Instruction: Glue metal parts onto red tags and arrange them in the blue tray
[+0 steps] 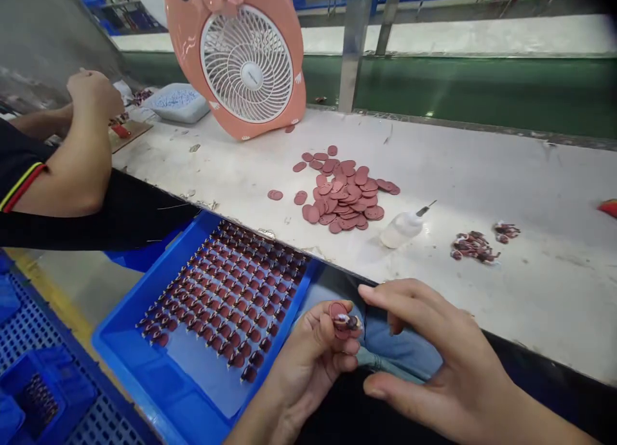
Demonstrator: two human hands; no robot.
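Observation:
Pinched in the fingers of my left hand (pixel 313 355) is a small dark red figurine on an oval base (pixel 343 321); its exact kind is too small to make out. My right hand (pixel 434 355) hovers just to the right with thumb and fingers spread, holding nothing. Beyond my hands, a pile of dark red oval discs (pixel 344 194) lies on the white worktable (pixel 482 155). A translucent glue bottle (pixel 402 229) with a thin metal tip lies tilted beside the pile. Several loose small brown and white figurines (pixel 475 247) lie farther right.
Left of my lap, a blue tray (pixel 159 384) holds rows of figurines on red discs. A pink fan (pixel 253 65) stands at the back. A co-worker's arm (pixel 77 155) is at the left, near a white tub (pixel 178 104). More blue bins (pixel 48 387) stand lower left.

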